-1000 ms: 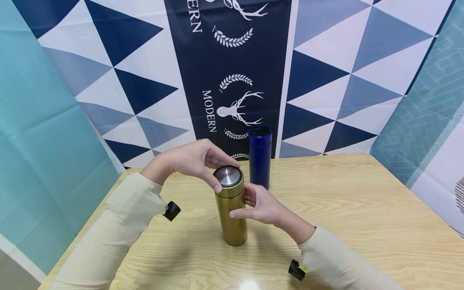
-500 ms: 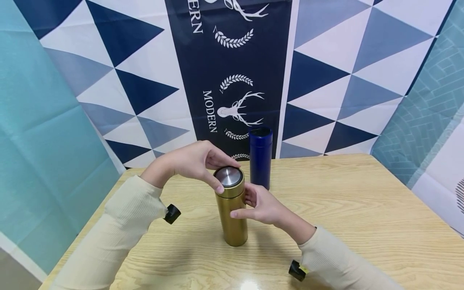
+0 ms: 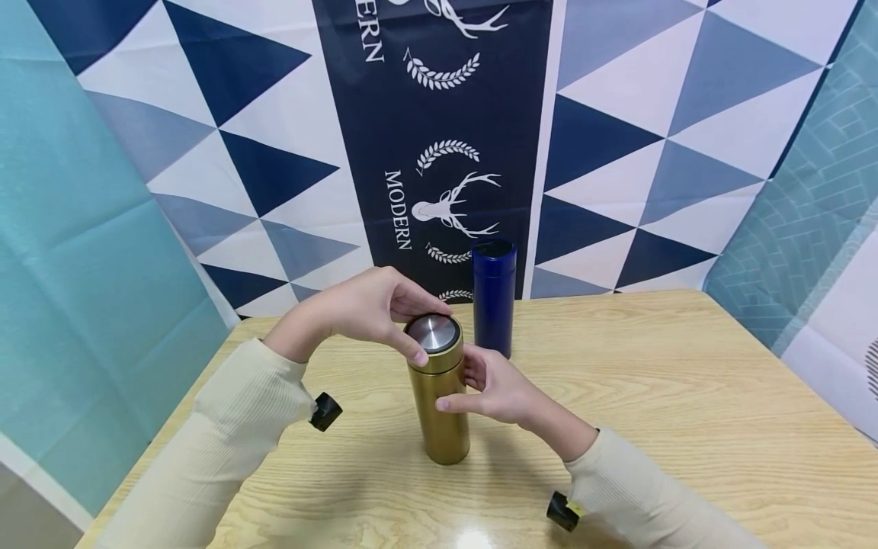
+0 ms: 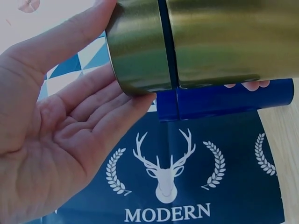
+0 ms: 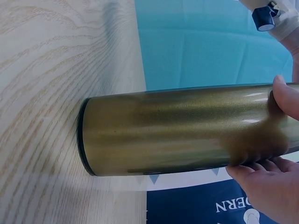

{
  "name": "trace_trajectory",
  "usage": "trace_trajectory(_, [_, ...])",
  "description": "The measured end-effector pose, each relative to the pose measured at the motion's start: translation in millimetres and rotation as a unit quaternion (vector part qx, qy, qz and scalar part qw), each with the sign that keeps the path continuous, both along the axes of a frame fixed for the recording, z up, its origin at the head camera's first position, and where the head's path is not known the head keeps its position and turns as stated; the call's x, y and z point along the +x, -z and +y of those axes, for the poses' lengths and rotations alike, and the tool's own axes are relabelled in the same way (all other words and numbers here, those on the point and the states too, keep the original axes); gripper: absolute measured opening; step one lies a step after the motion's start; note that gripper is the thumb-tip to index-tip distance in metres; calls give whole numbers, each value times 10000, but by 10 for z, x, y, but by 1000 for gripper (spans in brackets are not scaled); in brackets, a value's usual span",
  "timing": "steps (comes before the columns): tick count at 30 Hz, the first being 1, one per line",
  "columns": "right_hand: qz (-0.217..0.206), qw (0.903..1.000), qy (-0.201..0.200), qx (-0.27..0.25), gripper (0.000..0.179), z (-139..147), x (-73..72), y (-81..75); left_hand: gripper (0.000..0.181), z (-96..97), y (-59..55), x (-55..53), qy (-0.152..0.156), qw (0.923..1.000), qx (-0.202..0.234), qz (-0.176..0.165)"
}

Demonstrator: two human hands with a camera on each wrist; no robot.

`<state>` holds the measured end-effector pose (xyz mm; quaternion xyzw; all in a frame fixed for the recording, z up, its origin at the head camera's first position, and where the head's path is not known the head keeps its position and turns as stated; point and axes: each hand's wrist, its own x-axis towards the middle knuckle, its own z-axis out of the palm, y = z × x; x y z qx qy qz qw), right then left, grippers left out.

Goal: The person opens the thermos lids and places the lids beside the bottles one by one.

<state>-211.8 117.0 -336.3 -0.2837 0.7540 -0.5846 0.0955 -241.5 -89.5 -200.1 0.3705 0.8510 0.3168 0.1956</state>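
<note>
1. On the pale wood-grain desk [image 3: 652, 381], a tall gold metallic cylindrical bottle [image 3: 442, 427] stands upright; behind it, slightly to the right, stands a deep-blue cylindrical bottle [image 3: 494, 305].
2. I'd judge the gold bottle stiff and moderately heavy, more likely to dent than break; its smooth, shiny wall could slip under dry skin.
3. Good holds, to my eye: around the upper wall, and on the sides of the gold lid with its brushed-steel disc [image 3: 434, 334].
4. The left grip [image 3: 369, 306] arches above, thumb and fingers pinching the lid from opposite sides, palm clear of it.
5. The right grip [image 3: 504, 393] curls round the wall below the lid, the bottle between thumb and fingers.
</note>
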Motion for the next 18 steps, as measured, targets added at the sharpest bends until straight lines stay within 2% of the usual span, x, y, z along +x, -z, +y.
trace_trajectory(14, [45,10000,-16,-48,66,0,-3,14,59,48,-4,81,-470,9973,-316,477])
trace_trajectory(18, [75,10000,5,26,65,6,-14,27,59,55,-11,127,-506,9954,-432,683])
